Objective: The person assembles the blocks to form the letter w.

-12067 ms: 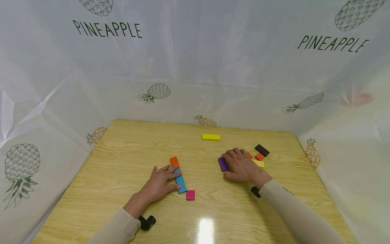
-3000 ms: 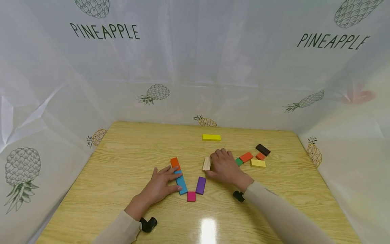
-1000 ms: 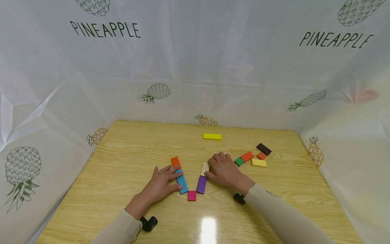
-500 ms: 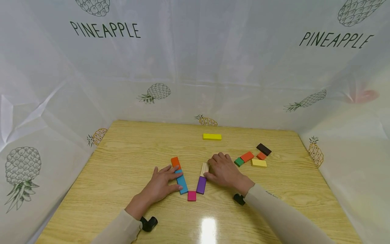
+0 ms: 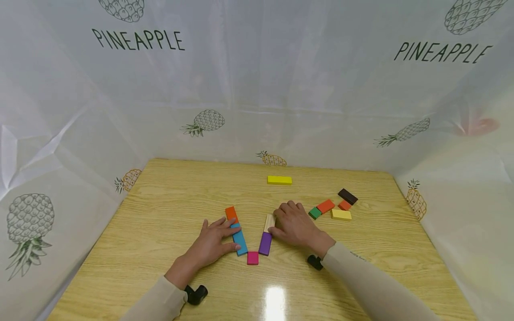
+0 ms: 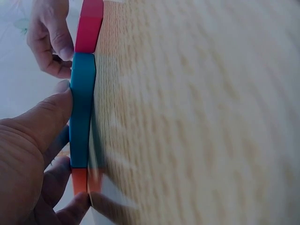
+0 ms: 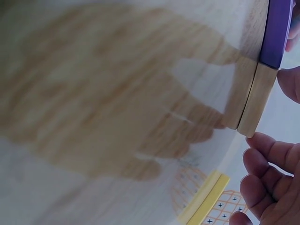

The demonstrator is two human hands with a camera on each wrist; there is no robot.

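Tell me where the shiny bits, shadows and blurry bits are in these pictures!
Head view: a white glare spot on the table, near the bottom edge; left wrist view: blurry wood grain, with the orange block faintly mirrored; right wrist view: a big dark hand shape on the table, shadow or reflection, I can't tell which.

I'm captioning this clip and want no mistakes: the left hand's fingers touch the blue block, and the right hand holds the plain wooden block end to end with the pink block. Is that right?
Not quite: pink is wrong. The plain wooden block held by the right hand sits end to end with the purple block, as the right wrist view shows. The rest stands.
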